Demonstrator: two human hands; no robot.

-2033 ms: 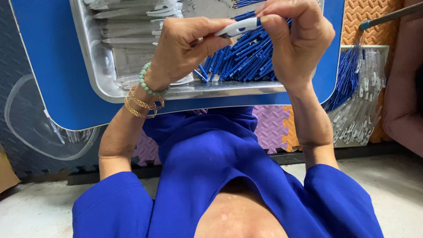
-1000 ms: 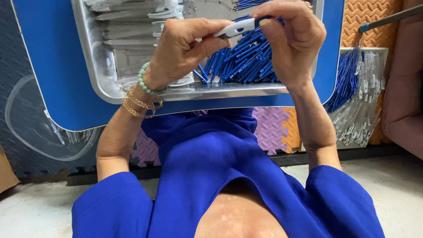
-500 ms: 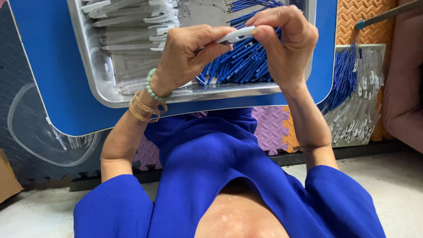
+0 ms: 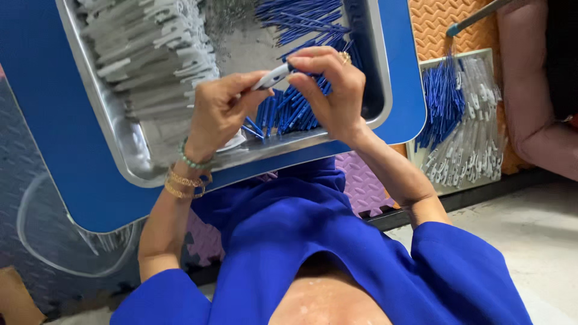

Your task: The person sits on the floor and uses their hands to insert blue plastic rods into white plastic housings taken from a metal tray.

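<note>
The left hand [image 4: 220, 111] pinches a short white pen barrel [image 4: 272, 77] between thumb and fingertips at its lower-left end, and the right hand [image 4: 331, 90] closes thumb and forefinger on the other end, where a dark tip shows. So both hands are pressed onto the same piece, 1 at each end. The barrel's long axis runs from lower left to upper right in the picture, slightly tilted, with the dark tip toward the right hand. It is held in the air just above the metal tray [image 4: 129, 150], not touching what lies in it.

On the left wrist sit a green bead bracelet [image 4: 189, 159] and gold bangles [image 4: 183, 183]; a ring [image 4: 345, 58] shows on the right hand.

Under the hands, the tray holds a heap of blue pen parts [image 4: 301, 21] on its right side, lying in mixed directions, and a stack of white barrels [image 4: 147, 51] on its left side, mostly lying side by side. Between the 2 piles is a bare grey patch with small metal bits, too fine to tell apart.

The tray rests on a blue table [image 4: 54, 132]. Beyond the table's right edge, a second tray [image 4: 463, 120] of blue and clear pen pieces lies on the floor against an orange mat [image 4: 430, 30]. The person's blue garment [image 4: 313, 241] fills the lower part of the view.
</note>
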